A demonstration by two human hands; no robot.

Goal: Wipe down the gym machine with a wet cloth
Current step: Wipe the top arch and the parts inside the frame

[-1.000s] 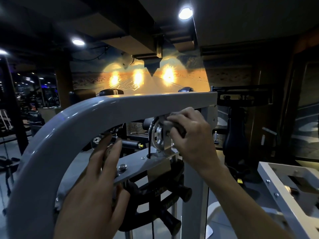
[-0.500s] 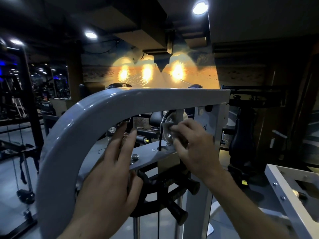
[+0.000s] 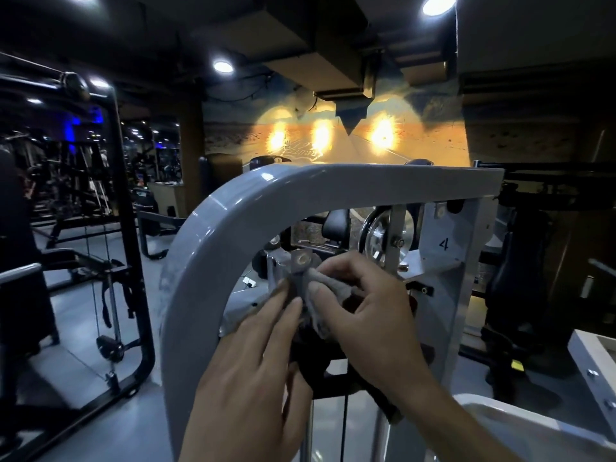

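Right hand (image 3: 373,315) fingers pinching grey cloth (image 3: 328,290) at bracket edge (image 3: 301,261), left hand (image 3: 253,365) flat

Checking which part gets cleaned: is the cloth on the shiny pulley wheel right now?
No. The right hand presses the grey cloth on a small bracket, left of the pulley wheel.

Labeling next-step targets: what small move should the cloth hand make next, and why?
Probably slide the cloth down along the small upright bracket. The right hand pinches the grey cloth against that bracket's lower part, just under its bolt hole, while the left hand rests with straight fingers on the plate beside it. The pulley sits farther right, untouched.
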